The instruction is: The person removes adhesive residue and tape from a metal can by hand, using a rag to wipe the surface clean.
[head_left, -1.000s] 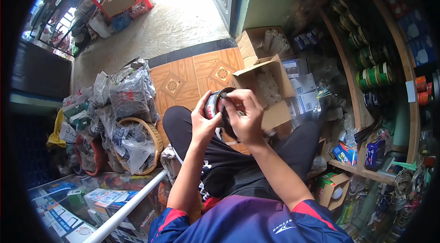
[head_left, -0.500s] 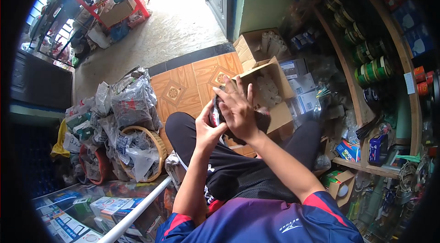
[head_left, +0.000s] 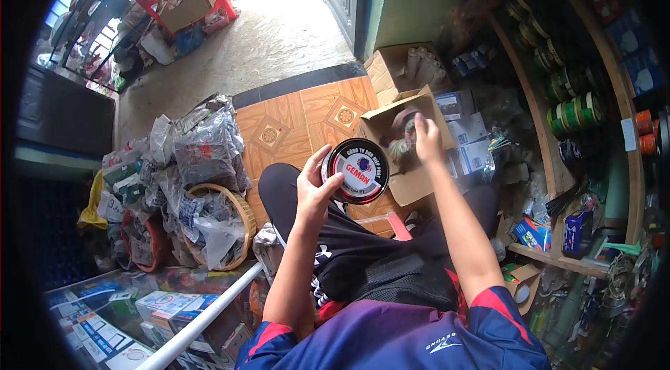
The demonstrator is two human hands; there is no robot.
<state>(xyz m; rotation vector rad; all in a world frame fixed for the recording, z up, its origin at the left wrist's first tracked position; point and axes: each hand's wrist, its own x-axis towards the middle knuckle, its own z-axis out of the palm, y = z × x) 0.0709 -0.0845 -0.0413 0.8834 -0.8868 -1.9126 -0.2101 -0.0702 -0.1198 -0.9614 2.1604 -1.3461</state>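
Observation:
My left hand (head_left: pixel 315 189) grips a round paint can (head_left: pixel 359 170) by its side, the thumb over the rim. Its lid faces up, black-edged with a pale label reading "GEMAN". Off to the right, my right hand (head_left: pixel 428 140) has its fingers closed on a crumpled cloth (head_left: pixel 403 134), dark and multicoloured, somewhat blurred. That hand is over an open cardboard box (head_left: pixel 415 187), whose contents the hand and cloth partly hide. Between my legs, below the can, shows a flat pinkish-red piece (head_left: pixel 399 226) of something I cannot identify.
A second carton (head_left: pixel 387 77) with white rolls stands behind the box. Shelves (head_left: pixel 614 84) holding green tins line the right. On the left are bagged goods (head_left: pixel 209 143) and a wicker basket (head_left: pixel 246 220). A white rail (head_left: pixel 202 318) crosses a glass case at lower left.
My right hand has come off the can and moved right, over the box, with the cloth. The can's lid, covered before, now shows. My left hand still holds the can.

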